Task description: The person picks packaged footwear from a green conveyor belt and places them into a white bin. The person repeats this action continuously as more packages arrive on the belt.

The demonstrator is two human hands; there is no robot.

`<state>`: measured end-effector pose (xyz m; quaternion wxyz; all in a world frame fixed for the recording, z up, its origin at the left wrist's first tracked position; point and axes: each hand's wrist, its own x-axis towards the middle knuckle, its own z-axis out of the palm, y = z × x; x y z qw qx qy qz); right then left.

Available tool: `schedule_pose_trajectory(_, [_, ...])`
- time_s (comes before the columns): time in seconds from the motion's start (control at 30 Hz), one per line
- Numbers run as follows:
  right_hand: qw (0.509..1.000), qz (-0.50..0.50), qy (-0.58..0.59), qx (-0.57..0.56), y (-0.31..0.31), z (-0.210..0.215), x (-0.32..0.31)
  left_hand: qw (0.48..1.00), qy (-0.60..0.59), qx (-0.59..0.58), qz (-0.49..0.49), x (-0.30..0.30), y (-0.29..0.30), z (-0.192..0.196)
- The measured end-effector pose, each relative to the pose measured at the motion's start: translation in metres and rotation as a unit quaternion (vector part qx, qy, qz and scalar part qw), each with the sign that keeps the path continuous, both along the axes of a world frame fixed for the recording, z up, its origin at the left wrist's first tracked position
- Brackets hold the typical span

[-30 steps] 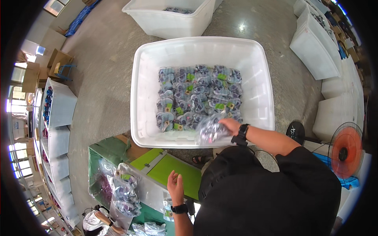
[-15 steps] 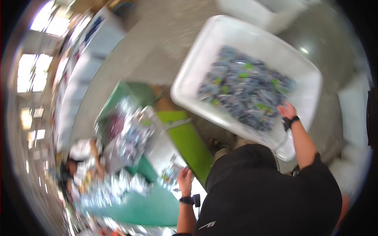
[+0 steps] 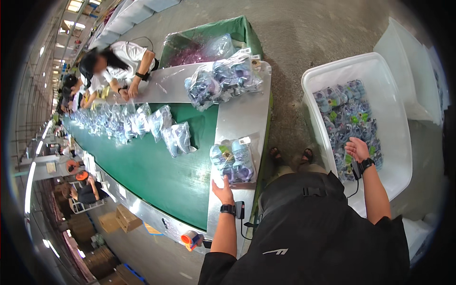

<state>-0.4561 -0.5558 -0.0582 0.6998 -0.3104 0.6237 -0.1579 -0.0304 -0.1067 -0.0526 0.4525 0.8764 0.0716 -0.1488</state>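
Observation:
A clear plastic bag of light blue and purple shoes (image 3: 232, 160) lies flat on the metal end of the worktable, with a green patch showing through. At its near edge is my left hand (image 3: 222, 191), fingers apart, touching or almost touching the plastic. Over on the right, my right hand (image 3: 357, 148) hangs above the white tub (image 3: 396, 156), fingers loosely bent and nothing seen in them. Inside the tub lie many bagged shoes (image 3: 349, 114) in the same colours, some with green patches. Both wrists wear black bands with a small box.
More bagged shoes (image 3: 223, 78) are piled at the table's far corner. A line of bagged pairs (image 3: 137, 121) runs along the green conveyor belt (image 3: 142, 164). Beyond the table stands a green-lined bin (image 3: 249, 35). A co-worker (image 3: 126, 61) leans over the belt's far side.
The view has swung, bringing the belt and table more fully into sight. My left hand is now at the bag's near edge; my right hand stays over the tub.

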Motion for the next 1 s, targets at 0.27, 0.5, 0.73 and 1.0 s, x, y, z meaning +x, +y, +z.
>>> schedule_pose_trajectory(0.27, [0.977,0.207,0.000,-0.058,0.030,0.043,0.178,0.968,0.140,-0.193,-0.076,0.035,-0.034,0.003])
schedule_pose_trajectory(0.5, [0.893,0.442,-0.064,-0.062,0.101,0.089,0.284,0.801,0.421,-0.422,-0.054,0.043,-0.067,0.023])
schedule_pose_trajectory(0.73, [0.884,0.454,-0.110,-0.033,0.125,0.142,0.315,0.736,0.467,-0.483,-0.087,0.045,-0.089,0.059])
schedule_pose_trajectory(1.0, [0.877,0.420,-0.199,-0.123,0.138,0.164,0.316,0.769,0.361,-0.503,-0.161,0.045,-0.105,0.099])
